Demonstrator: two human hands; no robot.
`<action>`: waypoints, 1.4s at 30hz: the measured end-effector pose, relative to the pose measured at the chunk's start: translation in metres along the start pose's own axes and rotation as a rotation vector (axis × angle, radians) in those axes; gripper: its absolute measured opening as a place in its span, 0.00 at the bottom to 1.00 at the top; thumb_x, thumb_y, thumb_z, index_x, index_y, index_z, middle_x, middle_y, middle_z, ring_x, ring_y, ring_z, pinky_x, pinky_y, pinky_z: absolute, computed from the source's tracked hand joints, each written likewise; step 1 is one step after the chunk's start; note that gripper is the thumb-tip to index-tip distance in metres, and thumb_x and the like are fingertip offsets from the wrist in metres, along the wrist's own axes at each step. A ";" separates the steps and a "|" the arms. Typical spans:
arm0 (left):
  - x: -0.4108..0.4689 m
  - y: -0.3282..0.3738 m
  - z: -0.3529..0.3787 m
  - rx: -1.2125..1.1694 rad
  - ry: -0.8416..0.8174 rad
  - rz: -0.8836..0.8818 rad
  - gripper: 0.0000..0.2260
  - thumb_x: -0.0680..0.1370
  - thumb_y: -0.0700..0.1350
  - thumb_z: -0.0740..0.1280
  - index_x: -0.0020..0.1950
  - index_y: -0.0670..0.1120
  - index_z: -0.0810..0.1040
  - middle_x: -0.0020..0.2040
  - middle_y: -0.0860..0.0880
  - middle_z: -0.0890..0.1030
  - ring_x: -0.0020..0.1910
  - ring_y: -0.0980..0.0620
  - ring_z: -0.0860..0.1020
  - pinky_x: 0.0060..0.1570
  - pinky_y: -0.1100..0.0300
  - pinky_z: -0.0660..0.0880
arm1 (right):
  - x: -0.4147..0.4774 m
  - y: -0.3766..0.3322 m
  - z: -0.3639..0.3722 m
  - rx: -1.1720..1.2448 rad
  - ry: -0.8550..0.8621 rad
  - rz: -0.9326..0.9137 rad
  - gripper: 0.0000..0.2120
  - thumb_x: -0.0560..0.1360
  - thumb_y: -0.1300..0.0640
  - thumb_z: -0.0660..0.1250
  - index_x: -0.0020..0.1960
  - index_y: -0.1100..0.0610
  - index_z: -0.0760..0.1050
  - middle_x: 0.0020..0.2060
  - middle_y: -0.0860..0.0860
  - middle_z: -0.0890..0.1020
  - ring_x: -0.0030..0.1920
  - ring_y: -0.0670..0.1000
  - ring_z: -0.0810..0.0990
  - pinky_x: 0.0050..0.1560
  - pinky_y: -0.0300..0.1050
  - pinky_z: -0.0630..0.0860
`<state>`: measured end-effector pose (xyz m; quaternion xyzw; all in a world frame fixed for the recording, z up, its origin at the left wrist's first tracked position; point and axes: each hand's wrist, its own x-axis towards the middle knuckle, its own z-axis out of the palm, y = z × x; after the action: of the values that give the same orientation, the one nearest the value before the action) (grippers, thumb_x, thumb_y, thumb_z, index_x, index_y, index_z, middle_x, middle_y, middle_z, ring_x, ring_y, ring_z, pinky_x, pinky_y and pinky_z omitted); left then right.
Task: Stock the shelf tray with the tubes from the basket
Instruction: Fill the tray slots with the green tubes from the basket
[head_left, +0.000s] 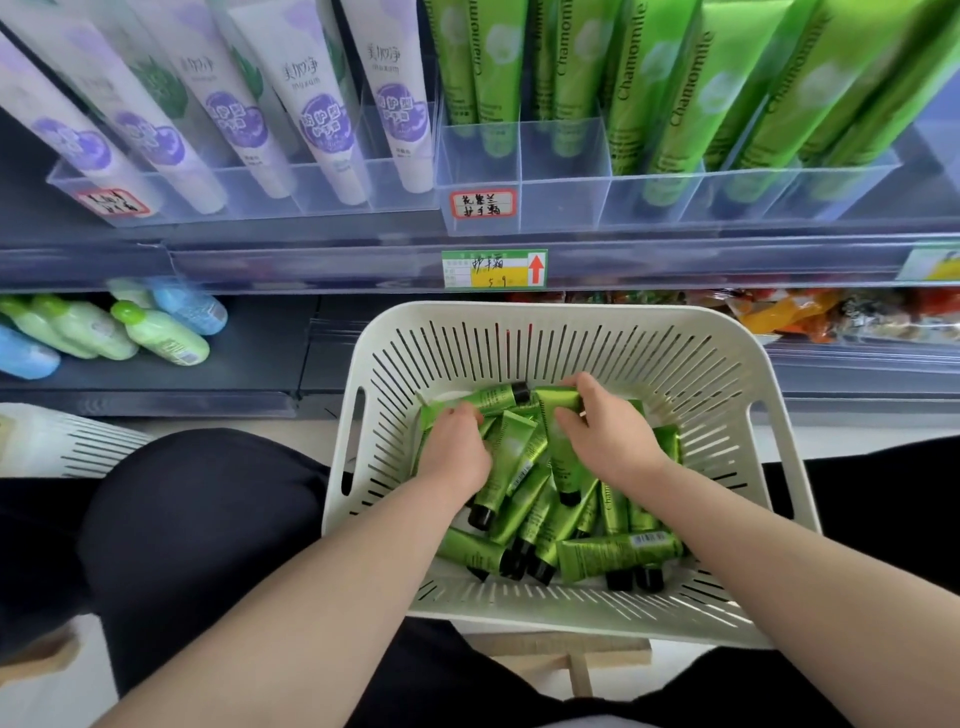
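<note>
The step in hand is the pick-up: both hands are down in the white slatted basket (571, 322), which sits at 6 o'clock from the clear divided shelf tray (561, 213), and no tube is on its way up yet. The loose green tubes (519, 499) lie criss-crossed on the basket floor. The right hand (608, 436) curls its fingers and thumb round the crimped end of one tube (566, 467). The left hand (457, 452) lies knuckles-up with its fingers bent into the pile at 10 o'clock of the heap; whether they pinch a tube I cannot tell. The next move, as I judge it, calls for lifting a tube free of its neighbours and carrying it toward 12 o'clock, into an empty front cell of the tray. Standing Chamomile tubes (675, 104) fill the cells behind and lean forward, so they crowd the way in. At 10 o'clock are white-and-purple tubes (311, 119); a price label (493, 268) hangs on the shelf edge, and lotion bottles (156, 332) lie at 9 o'clock.
</note>
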<state>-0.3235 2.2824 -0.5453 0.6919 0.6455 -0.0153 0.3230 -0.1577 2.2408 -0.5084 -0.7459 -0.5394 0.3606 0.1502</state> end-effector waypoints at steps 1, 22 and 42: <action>0.002 0.000 0.002 0.009 -0.010 -0.010 0.17 0.78 0.38 0.66 0.67 0.43 0.70 0.62 0.45 0.74 0.55 0.48 0.75 0.53 0.58 0.73 | 0.000 0.001 -0.001 0.003 0.003 -0.004 0.13 0.80 0.54 0.58 0.64 0.53 0.66 0.34 0.50 0.79 0.26 0.47 0.73 0.23 0.40 0.66; 0.014 0.030 0.020 0.191 -0.172 0.004 0.05 0.76 0.46 0.68 0.46 0.45 0.77 0.52 0.45 0.80 0.48 0.46 0.79 0.38 0.58 0.74 | -0.008 0.017 -0.023 -0.112 0.142 -0.186 0.08 0.79 0.57 0.60 0.58 0.51 0.72 0.48 0.47 0.77 0.39 0.48 0.78 0.40 0.50 0.78; -0.040 0.109 -0.128 -0.336 0.398 0.431 0.07 0.80 0.45 0.63 0.57 0.53 0.75 0.44 0.51 0.79 0.41 0.51 0.77 0.41 0.56 0.73 | -0.046 -0.048 -0.124 -0.326 0.526 -0.393 0.10 0.78 0.59 0.62 0.58 0.53 0.74 0.52 0.51 0.79 0.55 0.57 0.74 0.50 0.53 0.73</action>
<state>-0.2822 2.3113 -0.3805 0.7390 0.5283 0.2952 0.2960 -0.1117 2.2373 -0.3760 -0.7093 -0.6658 0.0301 0.2295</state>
